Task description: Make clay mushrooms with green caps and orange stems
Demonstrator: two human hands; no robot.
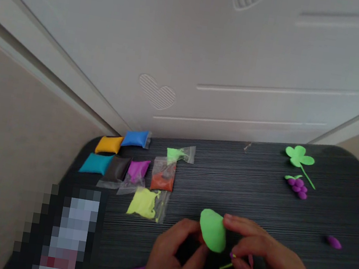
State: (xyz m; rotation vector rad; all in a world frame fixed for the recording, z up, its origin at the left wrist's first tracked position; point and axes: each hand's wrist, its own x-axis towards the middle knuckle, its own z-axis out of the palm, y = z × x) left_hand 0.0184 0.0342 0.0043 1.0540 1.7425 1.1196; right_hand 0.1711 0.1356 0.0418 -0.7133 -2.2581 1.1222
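Left hand (pixel 166 256): fingers pinching a flat, light-green, oval clay-like piece (pixel 213 232) above the dark, fine-lined bench (pixel 223 178). Right hand (pixel 276 264): forefinger at that piece's edge, thumb and another finger pinching a tiny purple-and-yellow bit (pixel 232 255). Far right: purple grape-like cluster (pixel 298 188).

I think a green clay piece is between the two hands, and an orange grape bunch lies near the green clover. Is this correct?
Almost: in the head view, the grape bunch is purple, not orange. It does lie near the green clover, and the green clay piece is between the left hand and the right hand.
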